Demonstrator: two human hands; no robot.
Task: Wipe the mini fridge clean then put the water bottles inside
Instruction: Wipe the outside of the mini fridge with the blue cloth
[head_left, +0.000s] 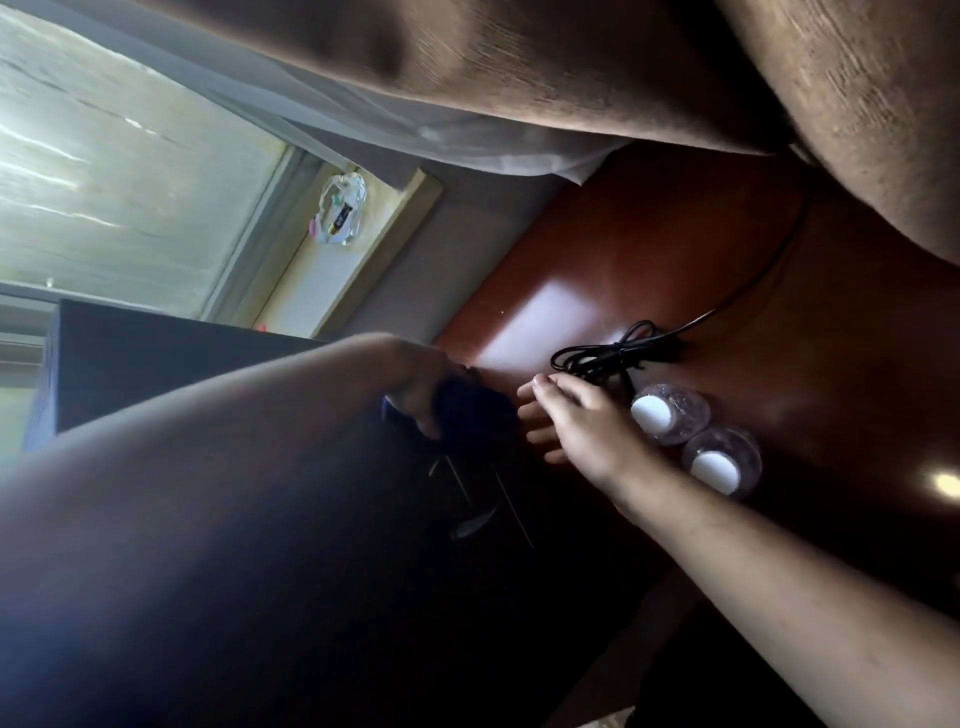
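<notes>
Two water bottles (696, 441) stand upright, caps up; left hand (415, 384) grips dark cloth (467, 415); right hand (576, 421) open.

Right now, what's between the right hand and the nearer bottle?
Head view: nothing. Right hand lies right beside the nearer bottle; only bare wooden tabletop shows there.

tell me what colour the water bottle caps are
White, both caps, seen clearly in the head view.

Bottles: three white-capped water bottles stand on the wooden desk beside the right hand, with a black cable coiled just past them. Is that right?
Not quite: the head view shows two bottles, not three. Both are white-capped and stand on the wooden desk beside the right hand, with the black cable coiled just past them.
</notes>
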